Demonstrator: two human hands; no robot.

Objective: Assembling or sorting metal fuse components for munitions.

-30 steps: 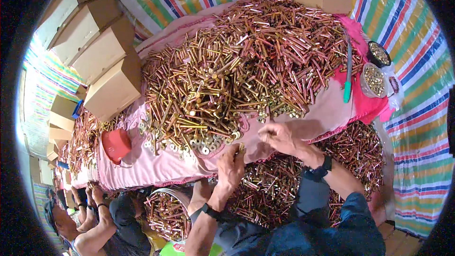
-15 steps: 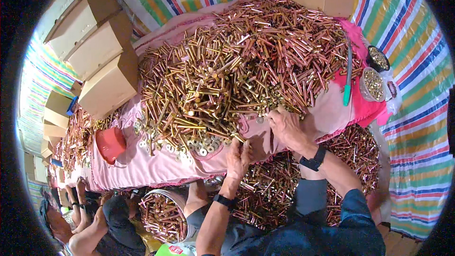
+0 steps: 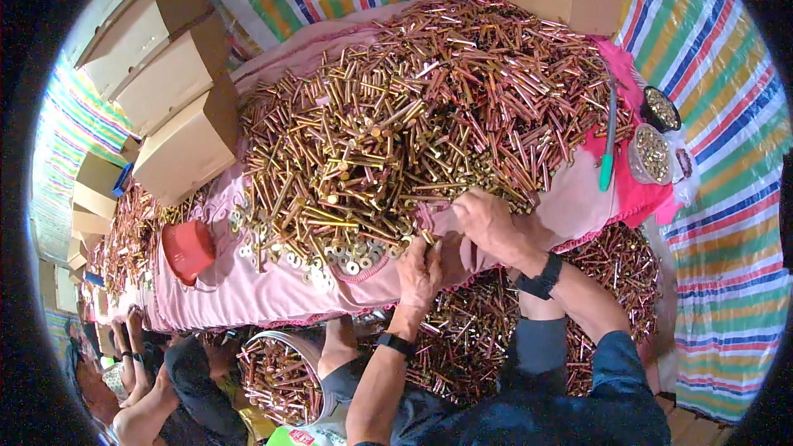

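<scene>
On a pink cloth (image 3: 273, 293) lies a broad heap of bolts (image 3: 372, 128), long, brassy and reddish. My left hand (image 3: 420, 271) is at the heap's near edge, its fingers closed round a bolt (image 3: 427, 237) whose gold end pokes up between thumb and fingertips. Just to the right, and a little farther off, my right hand (image 3: 491, 223) is closed with the fingertips pinched together. Whatever it may hold is hidden. Flat washers (image 3: 353, 266) are scattered over the cloth left of my left hand.
A red plastic bowl (image 3: 188, 249) stands on the cloth at left, near stacked cardboard boxes (image 3: 186, 149). Right of the heap are a green-handled tool (image 3: 608, 157) and tubs of small parts (image 3: 650, 154). More bolts (image 3: 471, 339) lie below, beside a filled bucket (image 3: 310, 355). A co-worker (image 3: 149, 388) sits at lower left.
My right hand has shifted slightly left, closer to my left hand. In my left hand, less of the bolt shows now and it stands more upright.
</scene>
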